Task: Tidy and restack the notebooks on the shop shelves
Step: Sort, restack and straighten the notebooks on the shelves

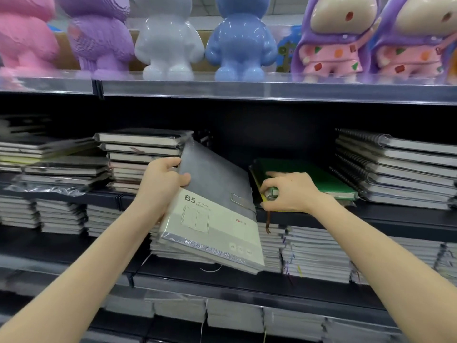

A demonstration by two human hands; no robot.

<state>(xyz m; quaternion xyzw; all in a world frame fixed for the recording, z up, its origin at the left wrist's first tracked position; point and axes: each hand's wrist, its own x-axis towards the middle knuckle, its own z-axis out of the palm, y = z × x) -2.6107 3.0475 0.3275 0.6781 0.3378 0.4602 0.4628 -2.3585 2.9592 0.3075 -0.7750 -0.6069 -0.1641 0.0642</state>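
Grey B5 notebook (pixel 217 194) is hanging tilted before the shelf (pixel 395 219), clamped by the left hand (pixel 160 186); the right hand (pixel 289 191) is pinching the near-left corner of the green notebook (pixel 321 177). That book is lying flat, long axis along the front edge.

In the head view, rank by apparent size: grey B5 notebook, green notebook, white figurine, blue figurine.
1. grey B5 notebook, held nearest the camera, so inflated.
2. white figurine and blue figurine, alike; both cropped at top.
3. green notebook, partly under the right hand.
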